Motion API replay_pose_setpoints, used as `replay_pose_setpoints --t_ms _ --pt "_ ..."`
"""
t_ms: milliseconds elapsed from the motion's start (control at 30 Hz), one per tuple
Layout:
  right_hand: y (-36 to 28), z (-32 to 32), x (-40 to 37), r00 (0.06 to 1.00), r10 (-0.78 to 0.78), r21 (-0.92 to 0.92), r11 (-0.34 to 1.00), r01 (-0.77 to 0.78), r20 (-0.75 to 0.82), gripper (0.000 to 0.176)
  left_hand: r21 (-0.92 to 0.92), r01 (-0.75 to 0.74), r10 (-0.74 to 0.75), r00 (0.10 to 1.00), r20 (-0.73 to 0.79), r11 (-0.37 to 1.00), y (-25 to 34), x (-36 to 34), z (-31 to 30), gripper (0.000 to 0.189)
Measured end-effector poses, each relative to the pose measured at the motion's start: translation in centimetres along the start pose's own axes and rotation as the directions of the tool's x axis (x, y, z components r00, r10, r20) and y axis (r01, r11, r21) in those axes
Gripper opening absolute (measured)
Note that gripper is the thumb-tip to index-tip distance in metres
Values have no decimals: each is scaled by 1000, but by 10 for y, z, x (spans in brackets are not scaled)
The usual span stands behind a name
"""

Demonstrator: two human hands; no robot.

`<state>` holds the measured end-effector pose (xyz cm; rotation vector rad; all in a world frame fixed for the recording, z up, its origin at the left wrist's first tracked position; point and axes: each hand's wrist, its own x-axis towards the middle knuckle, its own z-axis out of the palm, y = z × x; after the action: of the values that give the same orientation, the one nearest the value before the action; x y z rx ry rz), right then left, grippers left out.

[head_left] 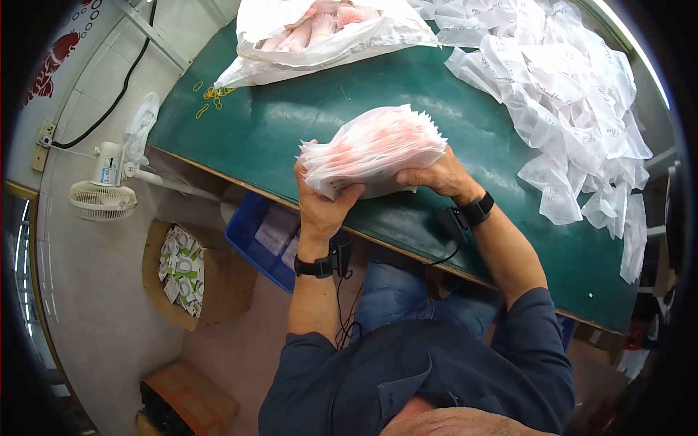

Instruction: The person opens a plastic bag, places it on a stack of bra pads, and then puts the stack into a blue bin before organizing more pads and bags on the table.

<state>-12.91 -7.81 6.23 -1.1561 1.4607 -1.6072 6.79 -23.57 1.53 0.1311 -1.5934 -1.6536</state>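
Note:
Between my two hands is a thick stack of thin translucent bags (374, 149) with pinkish contents, held just above the green table. My left hand (323, 200) grips its left end, thumb on the near side. At the right end, my right hand (438, 176) is closed round the stack, thumb on the near face; its other fingers are mostly hidden behind. Farther back, a large white sack (334, 49) lies open with similar pinkish bundles (320, 27) inside. Yellow rubber bands (217, 93) lie left of the sack.
Loose translucent bags (574, 109) are heaped along the right side of the green table (291, 116), some hanging over its edge. Below on the left are a blue crate (254, 232), an open carton (218, 291) of small packets and a wall fan (103, 200).

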Motion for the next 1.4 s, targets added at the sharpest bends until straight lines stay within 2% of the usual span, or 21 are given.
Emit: replay_pose_setpoints --t_ms 100,200,400,467,533,600,667,700,767,833,933,1000,1033,1200,1300,1367,1400 --pt "-4 7 1 1000 -15 18 1000 16 -21 88 68 -43 42 999 18 997 0 2 -1 98" --pt "-2 12 0 999 -24 37 999 26 -36 90 14 8 -8 1000 6 1000 5 3 2 96" --pt "4 15 5 995 -60 87 994 67 -82 73 -75 18 -21 999 -35 997 11 2 11 90" --pt "6 21 3 997 -32 106 994 40 -72 69 -106 66 -71 997 -36 992 7 2 8 84" --pt "10 19 -1 992 -13 41 999 19 -126 64 -116 89 -98 992 -78 989 2 -3 1 80" --pt "16 19 -4 993 2 13 1000 0 -121 61 -143 132 -139 990 -36 981 -4 -10 -2 70" --pt "19 23 -18 970 -35 -6 999 35 -243 56 -159 158 -167 985 -45 975 -3 -25 -4 65" --pt "19 27 -27 975 -19 -2 1000 19 -222 56 -168 191 -197 980 -19 967 2 -33 -2 61" --pt "11 31 -41 967 -83 -30 996 78 -242 53 -179 244 -237 970 59 953 11 -40 2 52" --pt "2 31 -51 964 -109 -44 994 101 -244 52 -181 213 -211 977 32 960 14 -51 12 50" --pt "-11 27 -64 976 -45 -53 998 35 -211 49 -177 163 -165 986 3 971 25 -75 32 46" --pt "-14 28 -68 984 -34 -47 999 27 -174 47 186 47 -28 994 -104 981 48 -92 41 44" --pt "-15 30 -68 990 -27 -44 999 21 -138 45 368 3 52 989 -141 930 56 -101 43 44" --pt "-24 46 -66 1000 26 -37 999 -27 -6 41 420 90 15 970 -242 903 64 -132 48 41" --pt "-15 55 -65 999 30 7 1000 -31 25 40 535 163 19 948 -318 829 70 -137 44 39" --pt "-16 65 -58 999 28 23 999 -29 46 40 550 131 69 942 -329 825 68 -138 34 38" --pt "-18 72 -53 993 41 33 998 -45 107 40 556 101 116 932 -342 825 65 -140 26 37"
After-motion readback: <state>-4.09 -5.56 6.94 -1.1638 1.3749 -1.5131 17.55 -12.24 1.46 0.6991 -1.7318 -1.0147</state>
